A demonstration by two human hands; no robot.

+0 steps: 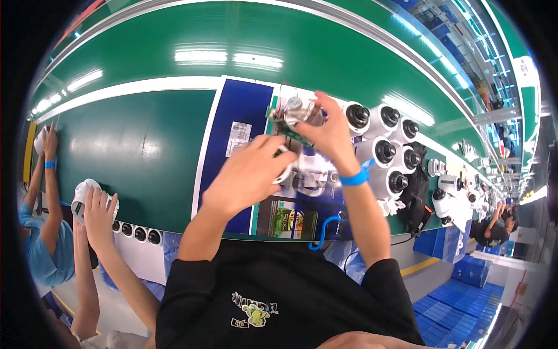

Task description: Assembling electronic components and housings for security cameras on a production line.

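Right hand (330, 135): fingers curled and pinching a small silver lens unit (297, 110), with a green circuit board (293, 135) attached beneath it. The unit is held just above the dark blue mat (241, 113), near the mat's far edge. A blue wrist strap (356, 176) is worn on this wrist; a blue coiled cord (325, 232) hangs at the near edge of the belt below it.

Left hand (247, 174): fingers bent down and pressed onto a white housing (308, 174) lying on the mat. The fingertips are hidden behind the hand, so how tightly it grips cannot be told. The two hands are close together, the right hand just beyond the left.

Immediately right of the held unit, a cluster of white cameras (386, 152) with black lenses stands on the mat's right part, touching one another. More white cameras (444, 195) lie farther right along the belt.

The mat rests on a green conveyor belt (133, 145) with a white stripe along its far side.

At the belt's left end, a co-worker's hand (100, 212) rests on a white dome housing (84, 195). A row of black lenses (136, 232) sits in a tray at the near edge beside it. A second co-worker's hand (49, 142), with a blue strap, reaches to the belt's far left.
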